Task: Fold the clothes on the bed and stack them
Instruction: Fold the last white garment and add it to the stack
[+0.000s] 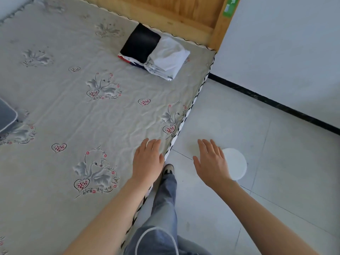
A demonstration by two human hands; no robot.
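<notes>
A folded black garment (141, 43) lies on a red, white and dark folded piece near the bed's far right corner. A folded white garment (168, 58) sits beside it, overlapping its right edge. The bed (73, 111) has a grey sheet printed with swans and hearts. My left hand (148, 160) is flat with straight fingers over the bed's right edge, holding nothing. My right hand (211, 162) hovers open above the floor, off the bed, also holding nothing.
A wooden headboard (165, 11) runs along the far side. A grey object (6, 116) pokes in at the left edge of the bed. A white round object (237, 162) stands on the tiled floor by my right hand. My leg and shoe (168, 169) are beside the bed.
</notes>
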